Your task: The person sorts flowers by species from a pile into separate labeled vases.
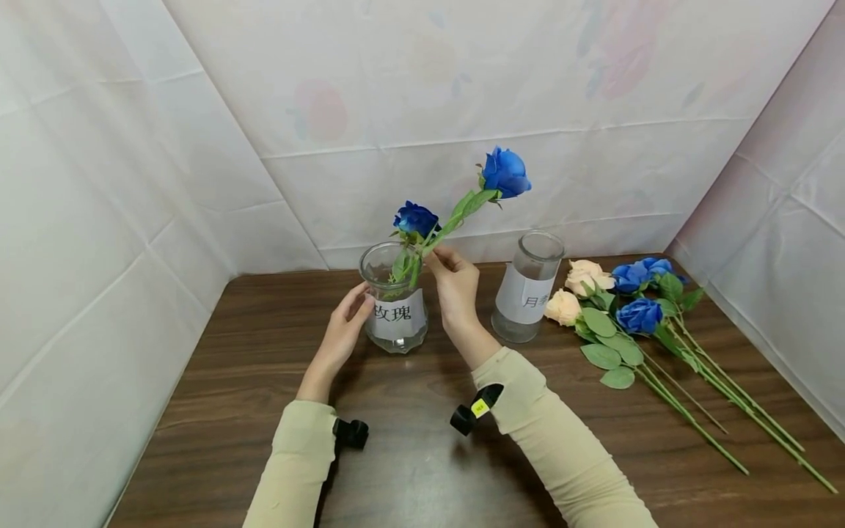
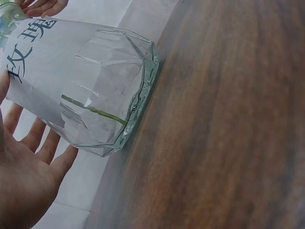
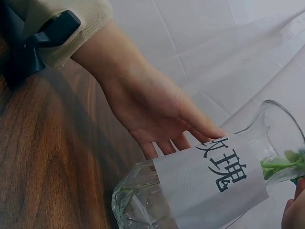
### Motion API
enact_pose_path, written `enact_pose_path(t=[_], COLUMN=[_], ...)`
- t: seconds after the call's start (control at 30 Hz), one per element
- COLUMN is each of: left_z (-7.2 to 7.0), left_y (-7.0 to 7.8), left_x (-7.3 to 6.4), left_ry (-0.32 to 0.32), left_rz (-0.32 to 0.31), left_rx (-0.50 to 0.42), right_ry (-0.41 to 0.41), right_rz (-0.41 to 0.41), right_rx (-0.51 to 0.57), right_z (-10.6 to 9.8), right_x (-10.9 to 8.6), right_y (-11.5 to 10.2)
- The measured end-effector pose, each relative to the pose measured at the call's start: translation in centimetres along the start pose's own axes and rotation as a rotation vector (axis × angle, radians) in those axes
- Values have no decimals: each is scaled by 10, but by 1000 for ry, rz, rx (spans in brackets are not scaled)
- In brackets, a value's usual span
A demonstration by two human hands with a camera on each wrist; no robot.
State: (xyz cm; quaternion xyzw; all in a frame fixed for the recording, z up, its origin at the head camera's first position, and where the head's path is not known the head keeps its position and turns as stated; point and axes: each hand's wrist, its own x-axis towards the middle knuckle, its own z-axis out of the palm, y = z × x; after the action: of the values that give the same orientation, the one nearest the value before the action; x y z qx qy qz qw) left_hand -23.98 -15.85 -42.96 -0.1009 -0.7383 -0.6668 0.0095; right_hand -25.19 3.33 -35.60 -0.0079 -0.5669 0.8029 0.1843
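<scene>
Jar [image 1: 399, 321] stands on tabletop [image 1: 409, 396]. Left hand [image 1: 342, 323] at jar's 9 o'clock, fingers straight against side, maybe so jar won't tip. Right hand [image 1: 457, 290] at 3 o'clock pinches tall blue flower [image 1: 506, 174], leaning toward 2 o'clock, maybe so it won't flop.

Looks like temp. filming nook here: creased wht cloth [image 1: 422, 95] w/ faint prints on 3 sides, dk wood-grain table [image 1: 264, 352], wrist cams [image 1: 463, 419].

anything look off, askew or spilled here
Nothing looks spilled or broken. The upper blue rose leans well right, its bloom beyond the rim of the left glass vase, so it looks lopsided.
</scene>
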Motion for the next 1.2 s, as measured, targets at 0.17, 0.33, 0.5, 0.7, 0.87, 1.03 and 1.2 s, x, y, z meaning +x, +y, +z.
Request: enact_pose_path(t=[0.17, 0.33, 0.5, 0.7, 0.87, 1.03, 1.2], left_z=[0, -1, -1, -1, -1, -1, -2], left_y=[0, -2, -4, -4, -4, -4, -3], left_x=[0, 1, 1, 1, 2, 1, 1], left_ry=[0, -2, 2, 8, 10, -8, -17], left_rz=[8, 10, 6, 14, 10, 15, 24], left_rx=[-6, 1, 9, 19, 13, 3, 14], right_ry=[7, 22, 4, -31, -94, -108, -110], right_rz=[0, 12, 14, 52, 81, 92, 52], right_rx=[-15, -29, -47, -106, -134, -125, -130], right_z=[1, 0, 2, 3, 1, -4, -9], right_x=[-1, 0, 5, 11, 14, 11, 7], right_y=[0, 2, 4, 5, 2, 1, 0])
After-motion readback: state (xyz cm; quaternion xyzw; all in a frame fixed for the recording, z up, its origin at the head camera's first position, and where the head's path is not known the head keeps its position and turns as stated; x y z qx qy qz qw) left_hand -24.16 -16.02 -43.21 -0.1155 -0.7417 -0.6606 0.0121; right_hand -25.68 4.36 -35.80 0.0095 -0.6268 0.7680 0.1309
